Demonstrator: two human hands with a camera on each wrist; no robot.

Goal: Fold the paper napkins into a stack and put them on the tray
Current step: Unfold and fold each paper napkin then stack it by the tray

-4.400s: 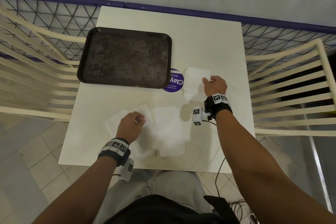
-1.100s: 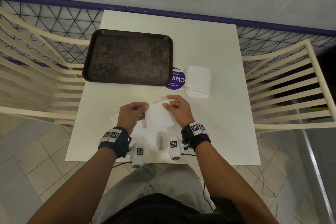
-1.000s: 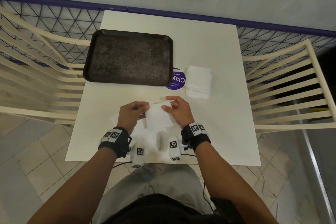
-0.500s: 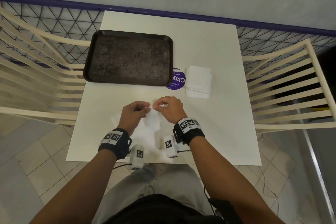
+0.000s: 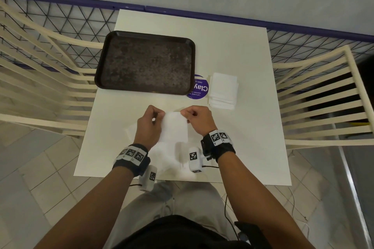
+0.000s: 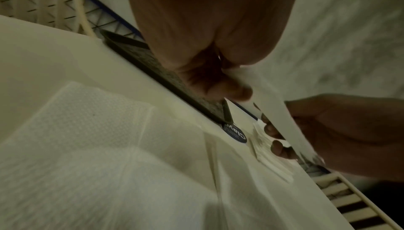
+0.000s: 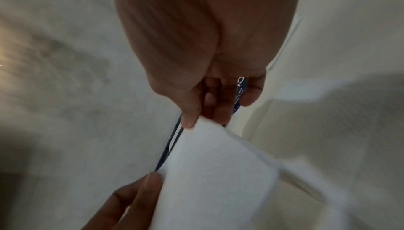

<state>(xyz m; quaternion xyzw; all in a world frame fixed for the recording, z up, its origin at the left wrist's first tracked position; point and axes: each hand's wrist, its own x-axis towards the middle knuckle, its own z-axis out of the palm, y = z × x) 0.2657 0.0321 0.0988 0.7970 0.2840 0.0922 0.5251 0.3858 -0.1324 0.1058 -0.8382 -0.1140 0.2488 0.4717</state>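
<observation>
A white paper napkin [image 5: 174, 126] hangs folded above the near middle of the table. My left hand [image 5: 150, 123] pinches its upper left corner and my right hand [image 5: 197, 119] pinches its upper right corner. The right wrist view shows the right thumb pressed on the napkin [image 7: 216, 161] corner; the napkin [image 6: 277, 116] shows edge-on between both hands in the left wrist view. Unfolded napkins [image 5: 168, 159] lie flat beneath the hands. A stack of folded napkins [image 5: 223, 90] sits right of the dark tray [image 5: 145, 64], which holds nothing.
A round purple sticker [image 5: 199, 88] lies between tray and stack. The white table [image 5: 232, 46] stands against a mesh fence with a purple rail [image 5: 202, 15]. Cream slatted chairs [image 5: 323, 95] flank it left and right. Wrist camera cables hang off the near edge.
The hands went from holding a wider napkin to bringing its sides together, and now hold the narrower folded piece hanging from its top corners. The folded stack and tray have not moved.
</observation>
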